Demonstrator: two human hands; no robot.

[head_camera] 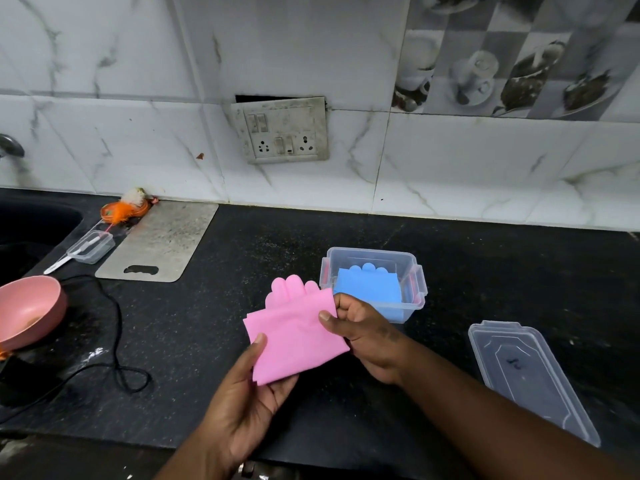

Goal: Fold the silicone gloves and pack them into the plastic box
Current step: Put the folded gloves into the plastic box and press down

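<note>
Two hands hold our folded pink glove point(294, 337) above the counter point(194, 327): left hand point(249, 403) cupped beneath, thumb pinching its near edge; right hand point(363, 330) pinching its right edge. Plastic box point(414, 271), blue glove point(369, 287) inside, lies just beyond, right hand nearer. Glove's finger end points away.

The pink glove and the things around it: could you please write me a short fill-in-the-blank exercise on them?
1. Both hands, left hand and right hand, hold the folded ____ glove.
2. The glove already lying in the plastic box is ____.
3. The lid lies on the counter to the ____ of the box.
4. The pan at the left edge is ____.

Missing words: pink; blue; right; pink
</note>
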